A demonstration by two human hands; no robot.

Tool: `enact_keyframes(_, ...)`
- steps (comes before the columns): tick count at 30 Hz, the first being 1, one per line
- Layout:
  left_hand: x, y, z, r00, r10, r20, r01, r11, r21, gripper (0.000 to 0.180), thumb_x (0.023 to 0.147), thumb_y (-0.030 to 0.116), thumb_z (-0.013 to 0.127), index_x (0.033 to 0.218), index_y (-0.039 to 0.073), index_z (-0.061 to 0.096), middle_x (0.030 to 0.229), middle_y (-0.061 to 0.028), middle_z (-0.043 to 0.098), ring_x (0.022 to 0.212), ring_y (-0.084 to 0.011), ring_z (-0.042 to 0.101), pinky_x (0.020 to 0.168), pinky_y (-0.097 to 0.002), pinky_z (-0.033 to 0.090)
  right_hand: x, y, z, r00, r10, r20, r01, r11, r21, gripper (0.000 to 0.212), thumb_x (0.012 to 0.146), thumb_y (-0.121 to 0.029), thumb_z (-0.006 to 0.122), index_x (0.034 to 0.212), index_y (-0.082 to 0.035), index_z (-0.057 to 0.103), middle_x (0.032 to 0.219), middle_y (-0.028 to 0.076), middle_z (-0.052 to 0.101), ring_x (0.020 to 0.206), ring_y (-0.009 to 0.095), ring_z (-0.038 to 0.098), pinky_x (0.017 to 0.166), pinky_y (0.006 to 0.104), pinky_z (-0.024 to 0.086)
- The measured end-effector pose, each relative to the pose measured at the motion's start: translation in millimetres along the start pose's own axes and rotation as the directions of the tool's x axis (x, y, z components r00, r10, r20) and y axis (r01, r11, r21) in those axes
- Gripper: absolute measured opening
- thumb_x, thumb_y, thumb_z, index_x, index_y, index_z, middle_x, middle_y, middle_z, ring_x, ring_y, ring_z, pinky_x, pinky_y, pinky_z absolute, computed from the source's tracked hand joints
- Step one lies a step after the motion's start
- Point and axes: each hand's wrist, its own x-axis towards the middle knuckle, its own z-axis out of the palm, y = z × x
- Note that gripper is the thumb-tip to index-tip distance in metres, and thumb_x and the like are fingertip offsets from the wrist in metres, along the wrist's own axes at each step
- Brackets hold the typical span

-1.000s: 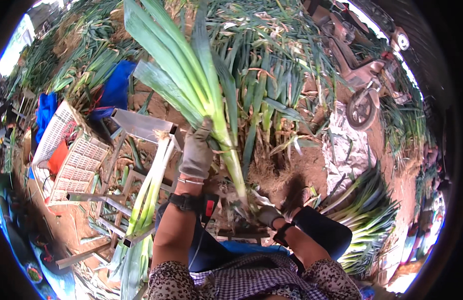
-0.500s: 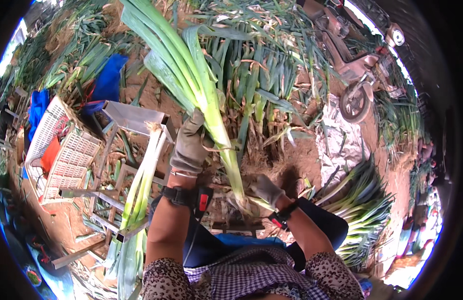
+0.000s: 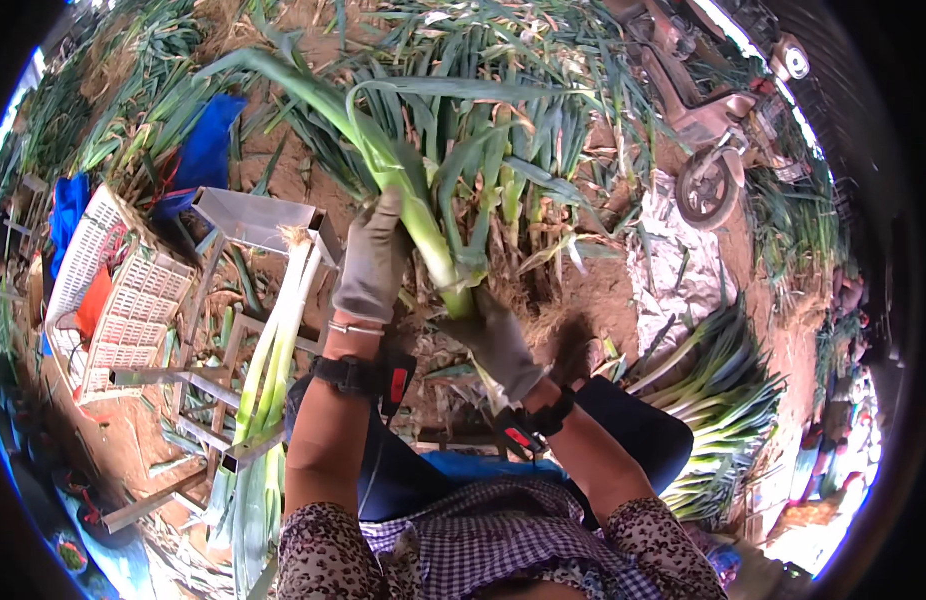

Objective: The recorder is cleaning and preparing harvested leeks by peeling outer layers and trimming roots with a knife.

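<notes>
- Leek: the held stalk (image 3: 438, 260) lies between the two gloved hands, in front of the seated person and above the knees. Its long axis runs obliquely, leaves toward the upper left and away from the body, pale lower part toward the lower right and nearer the body.
- Left hand (image 3: 369, 268): set on the stalk's left side, nearer the leaf end. Its fingers are wrapped around the shaft just below the spreading leaves, and the forearm lies roughly upright in the view.
- Right hand (image 3: 503, 350): nearer the lower end, reaching in from the lower right and crossing the stalk. The fingers are curled; whether they grasp the shaft, pinch an outer leaf or merely lie across it cannot be told.
- Root end: largely masked by the right glove, so its condition cannot be told.
- Surroundings, left: a few pale-stemmed leeks (image 3: 283, 340) rest against a metal frame (image 3: 258, 212), roots upward, apart from the left forearm; a white basket (image 3: 148, 310) stands beyond.
- Surroundings, ahead and right: leeks stand massed (image 3: 503, 150) beyond the hands; a fanned heap of leeks (image 3: 728, 400) lies beside the right knee.
</notes>
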Motion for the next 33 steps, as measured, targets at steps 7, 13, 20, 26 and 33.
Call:
enact_keyframes(7,5,-5,1,0.996,0.028,-0.079,-0.019,0.993,0.115,0.027,0.102,0.018,0.07,0.12,-0.002,0.07,0.101,-0.0039,0.073,0.082,-0.0116,0.067,0.074,-0.0273,0.055,21,-13,32,0.997,0.068,0.036,-0.077,0.835,0.544,0.049,0.097,-0.019,0.077,0.138,0.0,0.06,0.119,0.005,0.07,0.105,0.013,0.063,0.091,0.0301,0.052)
enact_keyframes(13,4,-7,-9,0.999,-0.003,-0.048,0.004,0.999,0.031,0.023,0.103,0.013,0.068,0.119,-0.004,0.069,0.102,-0.0075,0.074,0.087,-0.0138,0.07,0.078,-0.0271,0.058,26,-37,34,0.999,-0.038,-0.029,0.047,0.915,0.4,0.045,0.098,-0.013,0.072,0.14,0.0,0.06,0.111,0.004,0.072,0.1,0.011,0.065,0.087,0.0296,0.053)
enact_keyframes(20,-10,6,2,0.994,0.064,-0.086,-0.051,0.989,0.14,0.026,0.105,0.017,0.064,0.122,-0.003,0.067,0.101,-0.0119,0.076,0.082,-0.0199,0.074,0.074,-0.0332,0.062,22,75,14,0.908,0.417,0.035,-0.408,0.863,0.299,0.042,0.105,-0.023,0.058,0.143,-0.006,0.058,0.126,0.013,0.07,0.112,0.02,0.067,0.099,0.0397,0.052)
enact_keyframes(26,-2,43,-4,0.985,0.122,-0.125,-0.112,0.99,0.081,0.03,0.104,0.022,0.066,0.126,0.002,0.063,0.105,-0.0126,0.076,0.081,-0.0204,0.072,0.069,-0.0331,0.06,-95,183,-69,0.82,0.572,-0.034,-0.38,0.499,-0.779,0.055,0.099,-0.04,0.064,0.142,-0.007,0.056,0.129,0.021,0.069,0.118,0.039,0.066,0.103,0.0505,0.05)
enact_keyframes(33,-12,18,-32,0.999,0.051,-0.017,-0.045,0.974,0.223,0.027,0.099,0.019,0.07,0.122,0.005,0.063,0.098,-0.0046,0.07,0.082,-0.0171,0.069,0.071,-0.0322,0.058,-2,-4,2,0.985,-0.163,-0.056,0.154,0.979,-0.133,0.057,0.083,-0.012,0.082,0.134,-0.008,0.058,0.119,0.018,0.069,0.105,0.036,0.07,0.09,0.0431,0.057)
